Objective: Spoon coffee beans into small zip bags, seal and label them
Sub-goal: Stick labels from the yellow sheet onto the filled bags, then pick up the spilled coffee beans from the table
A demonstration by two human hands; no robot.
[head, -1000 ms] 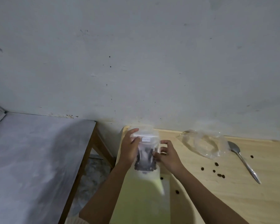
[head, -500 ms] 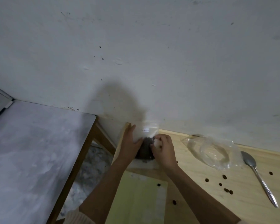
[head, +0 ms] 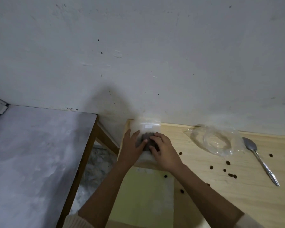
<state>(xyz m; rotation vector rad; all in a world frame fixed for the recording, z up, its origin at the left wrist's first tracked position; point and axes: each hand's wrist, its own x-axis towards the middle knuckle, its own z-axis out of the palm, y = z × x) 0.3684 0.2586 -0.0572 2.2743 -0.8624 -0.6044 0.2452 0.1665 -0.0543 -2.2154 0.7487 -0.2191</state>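
Head cam: pale wood table (head: 237, 199) on R, butted against scuffed white wall (head: 138, 46); grey-topped table (head: 31, 153) w/ wood legs on L, strip of speckled floor (head: 95, 162) btwn them. Crumpled clear plastic bag (head: 215, 142) on wood top near wall, well R of hands. Metal spoon (head: 257, 157) just R of it, lying flat, bowl toward wall, handle toward cam, untouched. Loose coffee beans (head: 231, 175) scattered on wood btwn spoon and R forearm; one more on yellow-green sheet (head: 146, 199), flat at table's L edge. Both forearms cross over sheet; hands cover lower part of task item.

Task item: zip bag (head: 149, 125) at far L corner of wood table, close to wall; flat or propped vs wall, can't tell, top edge washed out. Small white label (head: 148, 127) on upper part, text unreadable. Dark bean lump (head: 146, 137) visible thru plastic btwn hands.

L hand (head: 132, 148): fingers near straight, laid flat on bag's L side, pressing, not wrapped. R hand (head: 164, 151): fingers bent, tips down on bean lump from R; pinch vs plain press, can't tell, thumb mostly hidden. Zip closed or not: too blurred.
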